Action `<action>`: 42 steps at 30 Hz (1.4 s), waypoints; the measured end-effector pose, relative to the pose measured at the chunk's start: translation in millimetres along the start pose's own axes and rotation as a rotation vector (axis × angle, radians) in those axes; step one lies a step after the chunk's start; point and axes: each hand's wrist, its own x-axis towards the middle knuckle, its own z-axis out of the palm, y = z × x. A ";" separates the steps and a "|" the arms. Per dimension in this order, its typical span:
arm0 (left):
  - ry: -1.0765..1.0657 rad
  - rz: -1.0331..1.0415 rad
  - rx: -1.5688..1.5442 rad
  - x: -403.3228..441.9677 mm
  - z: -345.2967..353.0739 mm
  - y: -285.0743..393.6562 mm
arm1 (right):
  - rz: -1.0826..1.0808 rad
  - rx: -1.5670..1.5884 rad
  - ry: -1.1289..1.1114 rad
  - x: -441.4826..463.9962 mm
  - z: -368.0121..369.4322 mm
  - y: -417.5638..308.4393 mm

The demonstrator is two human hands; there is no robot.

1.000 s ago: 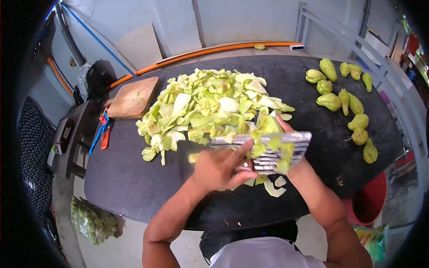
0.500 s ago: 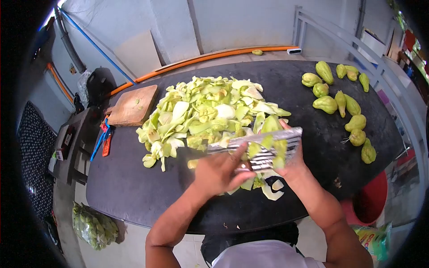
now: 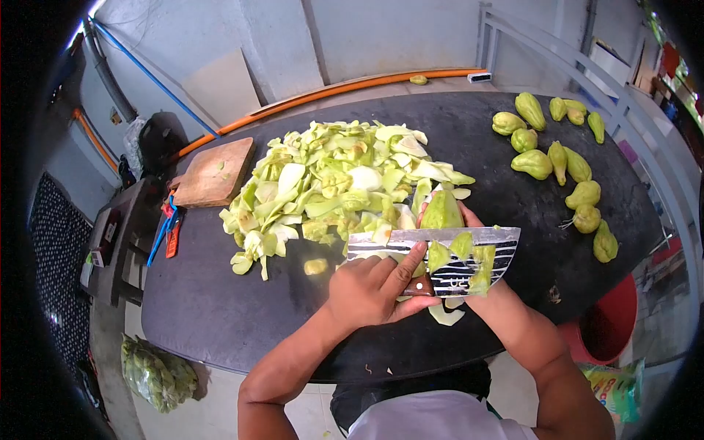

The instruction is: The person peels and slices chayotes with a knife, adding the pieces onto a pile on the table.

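My left hand [image 3: 374,290] is closed on the brown handle of a wide cleaver [image 3: 477,253], one finger extended along the blade. Green slices stick to the cleaver's striped face. Behind the blade, my right hand [image 3: 499,293] holds a pale green chayote [image 3: 442,211]; its fingertips show at both sides of the chayote, and the blade hides most of the palm. Left of the chayote lies a large heap of cut pieces [image 3: 330,183]. One small piece [image 3: 315,266] rests apart near my left hand, and a curved slice [image 3: 445,315] lies below the cleaver.
Several whole chayotes [image 3: 532,164] are spread over the right of the dark table [image 3: 220,308]. A wooden board [image 3: 214,172] lies at its left edge, beside an orange-handled tool [image 3: 172,240]. A red bin [image 3: 609,323] stands at the lower right, and a filled plastic bag [image 3: 155,372] at the lower left.
The cleaver, blurred before, is now sharp and has shifted slightly right and down in view. More of the chayote shows above its edge. Both hands keep their holds.
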 end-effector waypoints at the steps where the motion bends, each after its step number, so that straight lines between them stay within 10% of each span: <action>1: -0.013 0.010 0.003 0.8 -1.6 0.8 | 0.003 -0.004 -0.029 0.4 1.7 -1.0; 23: -0.061 -0.125 -0.068 -10.1 -9.0 -28.9 | 0.108 0.064 0.124 9.9 14.9 4.9; 27: -0.080 -0.103 -0.096 -10.1 -17.3 -20.3 | 0.222 0.230 -0.241 15.7 -1.8 3.1; 29: -0.075 -0.246 -0.164 -11.2 -15.5 -24.4 | 0.128 0.019 0.146 14.5 -3.6 9.8; 33: -0.045 -0.674 -0.372 -20.6 -6.3 -53.7 | 0.246 -0.141 0.022 2.8 27.3 -4.5; 42: -0.163 -0.695 0.208 -15.2 -14.0 -54.5 | 0.073 -0.109 0.133 20.7 9.9 -33.3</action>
